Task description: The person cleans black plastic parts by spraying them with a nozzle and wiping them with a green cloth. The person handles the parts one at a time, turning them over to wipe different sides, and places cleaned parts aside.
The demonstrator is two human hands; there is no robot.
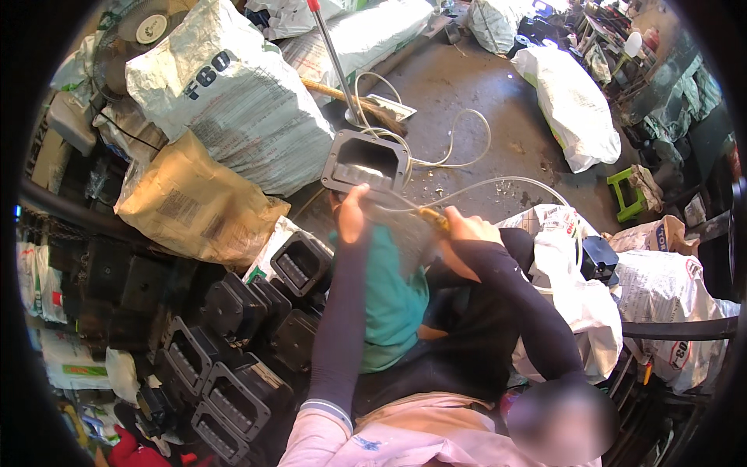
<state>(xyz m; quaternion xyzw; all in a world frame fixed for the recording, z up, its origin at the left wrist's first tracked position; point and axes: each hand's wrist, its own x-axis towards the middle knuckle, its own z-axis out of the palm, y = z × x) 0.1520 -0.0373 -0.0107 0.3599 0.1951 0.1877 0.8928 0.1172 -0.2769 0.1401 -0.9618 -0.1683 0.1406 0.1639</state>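
My left hand (pixel 354 212) grips the near rim of a black rectangular plastic housing (pixel 331 166), its other fingers partly hidden beneath. The housing is hollow, with a flanged frame and a pale patch inside. My right hand (pixel 472 229) is closed around a yellow-handled tool (pixel 433 217) whose thin, blurred shaft points left toward the housing's near edge. Whether the tip touches the housing I cannot tell. Green cloth (pixel 389 311) lies over my lap below both hands.
Similar black housings (pixel 237 401) are stacked at the lower left. A pale hose (pixel 506 180) loops across the floor behind my hands. White sacks (pixel 233 101), a brown paper sack (pixel 194 202), a broom (pixel 381 115) and a green stool (pixel 625 194) stand around.
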